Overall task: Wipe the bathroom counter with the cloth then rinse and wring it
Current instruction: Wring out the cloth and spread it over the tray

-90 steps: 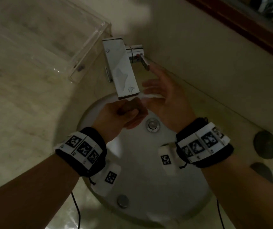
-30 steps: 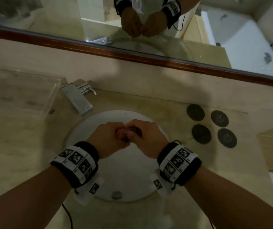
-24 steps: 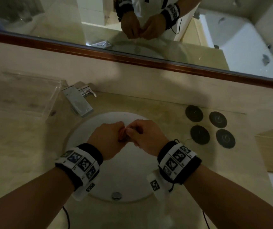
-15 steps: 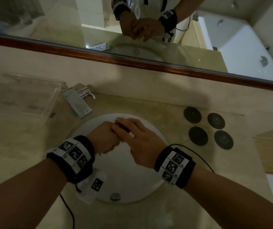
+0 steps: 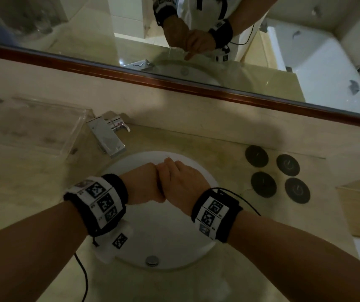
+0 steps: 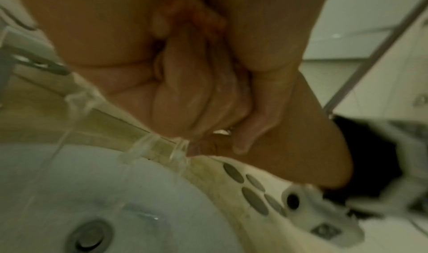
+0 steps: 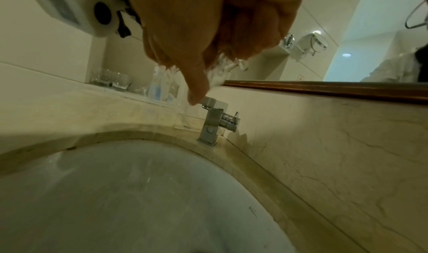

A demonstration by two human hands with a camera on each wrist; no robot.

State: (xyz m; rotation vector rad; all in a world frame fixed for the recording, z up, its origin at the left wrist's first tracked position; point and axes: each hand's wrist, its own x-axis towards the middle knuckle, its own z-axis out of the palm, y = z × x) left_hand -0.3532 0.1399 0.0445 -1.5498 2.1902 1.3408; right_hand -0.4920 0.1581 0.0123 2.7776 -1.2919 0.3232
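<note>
A beige marble table [image 5: 17, 192] is seen from above, with a wood-framed wall mirror [image 5: 196, 88] running along its back edge. A round white sink basin [image 5: 174, 247] is set into the table near its front edge, and a metal drain plug [image 6: 89, 236] lies at the basin's bottom. A clear acrylic tray [image 5: 33, 125] is placed towards the back left corner of the table, and a square chrome tap [image 5: 107, 136] is mounted just beside it at the basin's back rim. Four dark round coasters [image 5: 277, 177] are laid in a cluster on the table to the right of the basin.

Both hands are held together over the basin, pressed knuckle to knuckle. The left hand [image 5: 144, 184] is clenched into a tight fist, and the right hand [image 5: 183, 184] is clenched against it with its fingers curled under. The small wet cloth [image 7: 220, 70] is squeezed between them and is almost wholly hidden (only a pale, glistening scrap is seen below the right hand's fingers in the right wrist view, so its colour cannot be told). Thin streams of water [image 6: 139, 147] are seen falling from under the fists into the basin. Black wrist bands with white printed markers are worn on both forearms. Clear drinking glasses [image 7: 111, 79] are lined up at the far left of the table against the wall.
</note>
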